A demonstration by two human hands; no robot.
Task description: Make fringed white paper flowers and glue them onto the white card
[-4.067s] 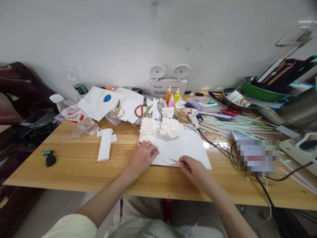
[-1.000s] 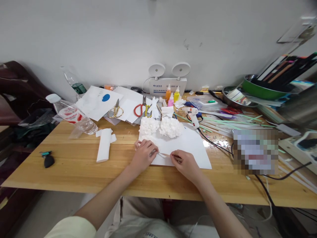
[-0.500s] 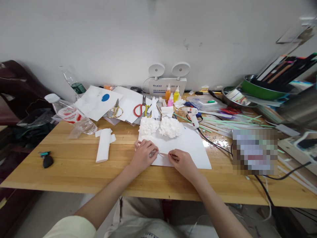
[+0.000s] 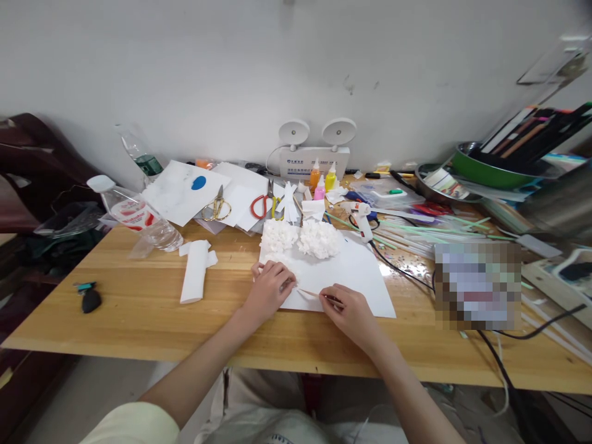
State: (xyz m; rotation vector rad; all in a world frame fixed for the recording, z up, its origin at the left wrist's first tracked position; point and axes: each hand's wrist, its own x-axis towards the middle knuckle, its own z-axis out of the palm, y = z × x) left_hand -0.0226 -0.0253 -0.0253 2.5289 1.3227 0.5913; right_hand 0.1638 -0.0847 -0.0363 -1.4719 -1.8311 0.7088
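My left hand (image 4: 271, 285) rests over the left side of a white sheet of paper (image 4: 361, 280), fingers curled and thumb pinched in. What sits between those fingers is mostly hidden; a little white material shows beside them. Closed around a thin wooden stick (image 4: 311, 293), my right hand (image 4: 345, 306) keeps its tip close to the left fingertips. A small white sliver shows by that tip. Just beyond my hands, two clumps of crumpled white pieces, a left clump (image 4: 279, 235) and a right clump (image 4: 319, 239), lie along the sheet's far edge.
Left of the sheet lie a white paper tube (image 4: 195, 271), a water bottle (image 4: 143, 216) and keys (image 4: 90, 299). Behind are gold scissors (image 4: 217, 206), red-handled scissors (image 4: 263, 206) and paint bottles (image 4: 319, 188). A corded glue gun (image 4: 361, 219) and loose strips (image 4: 416, 237) lie right.
My right hand has shifted slightly right and down with the stick, widening the gap to my left hand. My left hand stays nearly where it was.
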